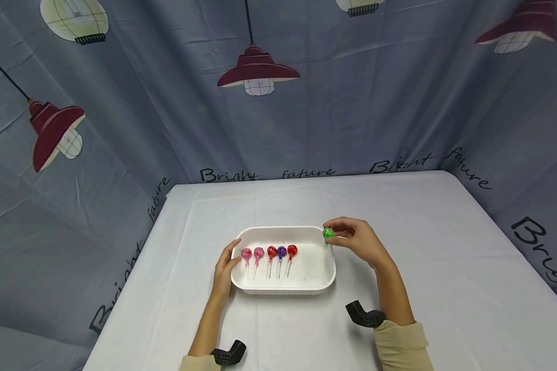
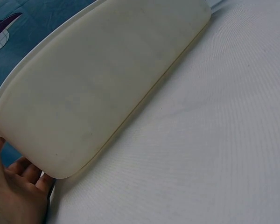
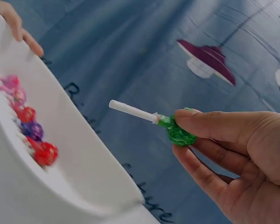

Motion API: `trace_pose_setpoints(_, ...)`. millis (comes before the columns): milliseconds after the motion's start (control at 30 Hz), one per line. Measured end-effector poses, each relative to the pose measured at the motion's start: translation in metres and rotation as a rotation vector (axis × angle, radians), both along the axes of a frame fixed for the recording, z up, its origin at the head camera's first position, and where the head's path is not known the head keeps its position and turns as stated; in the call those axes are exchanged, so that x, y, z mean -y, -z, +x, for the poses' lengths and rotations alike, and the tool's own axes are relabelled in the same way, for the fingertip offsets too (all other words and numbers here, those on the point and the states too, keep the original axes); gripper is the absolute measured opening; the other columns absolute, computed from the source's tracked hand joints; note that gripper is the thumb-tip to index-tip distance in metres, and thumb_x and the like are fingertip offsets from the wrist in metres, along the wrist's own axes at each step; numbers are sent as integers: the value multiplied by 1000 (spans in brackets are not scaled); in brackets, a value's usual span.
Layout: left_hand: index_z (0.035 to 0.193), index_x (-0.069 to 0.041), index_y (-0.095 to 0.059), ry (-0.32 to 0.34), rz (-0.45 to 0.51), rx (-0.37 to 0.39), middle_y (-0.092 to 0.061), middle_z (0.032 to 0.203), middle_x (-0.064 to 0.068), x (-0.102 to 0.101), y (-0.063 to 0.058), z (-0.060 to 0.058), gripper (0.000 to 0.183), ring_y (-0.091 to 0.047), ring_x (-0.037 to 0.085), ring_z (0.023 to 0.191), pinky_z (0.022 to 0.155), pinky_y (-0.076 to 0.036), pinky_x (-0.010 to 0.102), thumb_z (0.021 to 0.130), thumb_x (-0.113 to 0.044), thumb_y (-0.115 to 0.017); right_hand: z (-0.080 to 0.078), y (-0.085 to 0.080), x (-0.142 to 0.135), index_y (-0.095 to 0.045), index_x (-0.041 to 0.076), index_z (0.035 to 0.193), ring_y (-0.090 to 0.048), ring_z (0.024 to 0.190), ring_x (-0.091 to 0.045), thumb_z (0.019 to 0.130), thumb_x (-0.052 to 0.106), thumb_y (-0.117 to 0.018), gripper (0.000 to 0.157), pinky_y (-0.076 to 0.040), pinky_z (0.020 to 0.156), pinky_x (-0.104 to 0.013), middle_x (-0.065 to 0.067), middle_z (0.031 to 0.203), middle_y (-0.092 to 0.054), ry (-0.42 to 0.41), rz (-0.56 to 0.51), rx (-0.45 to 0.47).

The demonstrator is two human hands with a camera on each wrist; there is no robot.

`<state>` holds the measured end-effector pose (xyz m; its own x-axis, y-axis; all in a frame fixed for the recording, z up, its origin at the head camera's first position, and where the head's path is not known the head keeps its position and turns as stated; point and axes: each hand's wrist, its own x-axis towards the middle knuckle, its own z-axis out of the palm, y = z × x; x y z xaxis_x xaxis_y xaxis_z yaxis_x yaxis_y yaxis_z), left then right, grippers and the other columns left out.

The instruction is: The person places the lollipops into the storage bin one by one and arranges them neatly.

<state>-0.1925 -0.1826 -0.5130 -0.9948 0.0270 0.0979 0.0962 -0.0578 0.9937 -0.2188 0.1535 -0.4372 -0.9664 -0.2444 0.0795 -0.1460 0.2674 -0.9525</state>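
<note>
A white oval-cornered tray stands on the table. Inside it, side by side with sticks toward the person, lie two pink lollipops, two red lollipops and, between the red ones, a purple lollipop. My left hand grips the tray's left end, thumb near the rim; the left wrist view has its fingers round the tray's end. Over the tray's right end, my right hand pinches a green lollipop by its wrapped head between thumb and fingers. The lollipop's white stick sticks out free.
A white cloth covers the table. Grey-blue curtains printed with lamps and lettering hang behind and at both sides. Each wrist carries a black camera mount, below beige sleeves.
</note>
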Motion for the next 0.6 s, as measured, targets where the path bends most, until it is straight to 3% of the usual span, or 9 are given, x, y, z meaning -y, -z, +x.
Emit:
trace_pose_setpoints(300,137,-9,-42,0,5,11,-26,149,7,0,1,-1,44,-16,13,137,111,-14,30,93,-3,-44,-10,8,36,-65,3,109,-60,93,-24,75,9,-75,36,-53,76,-30,-9,103,-63,-25,47,24)
trace_pose_setpoints(600,137,-9,-41,7,1,8,-25,149,9,1,1,-2,44,-15,14,137,112,-13,32,93,-3,-44,-10,16,68,-67,3,105,-62,93,-23,75,1,-74,31,-53,75,-29,-9,100,-65,108,99,30)
